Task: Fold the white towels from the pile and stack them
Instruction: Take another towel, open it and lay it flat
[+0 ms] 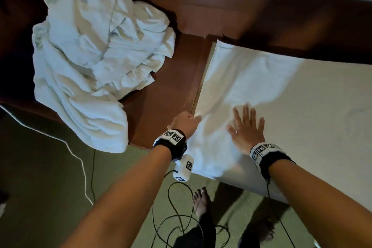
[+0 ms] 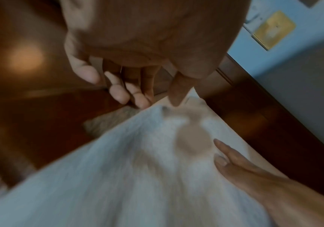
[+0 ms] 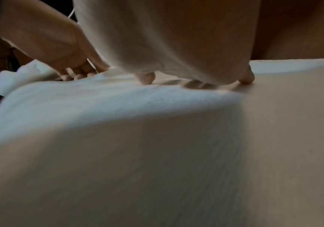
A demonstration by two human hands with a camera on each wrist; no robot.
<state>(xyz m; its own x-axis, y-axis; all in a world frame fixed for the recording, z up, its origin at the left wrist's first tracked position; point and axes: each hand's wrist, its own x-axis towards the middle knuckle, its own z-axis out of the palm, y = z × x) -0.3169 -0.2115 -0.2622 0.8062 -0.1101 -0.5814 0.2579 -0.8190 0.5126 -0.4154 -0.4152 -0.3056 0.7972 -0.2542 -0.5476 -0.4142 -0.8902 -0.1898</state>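
Observation:
A white towel [image 1: 231, 86] lies spread flat on the left part of a white mattress [image 1: 322, 106]. My left hand [image 1: 187, 121] pinches the towel's left edge between thumb and fingertips; the left wrist view shows my left hand [image 2: 157, 101] at that edge of the towel [image 2: 137, 153]. My right hand [image 1: 246, 127] lies flat on the towel, fingers spread, just right of the left hand. In the right wrist view, my right hand [image 3: 196, 83] presses its fingertips into the towel [image 3: 118, 107]. The pile of crumpled white towels [image 1: 90, 50] sits to the left.
The pile rests on a dark wooden ledge [image 1: 165, 90] beside the mattress, part of it hanging over the front edge. A wooden headboard [image 1: 261, 10] runs along the back. Black cables [image 1: 177, 217], a white cord [image 1: 80, 159] and bare feet [image 1: 199, 201] are on the green floor.

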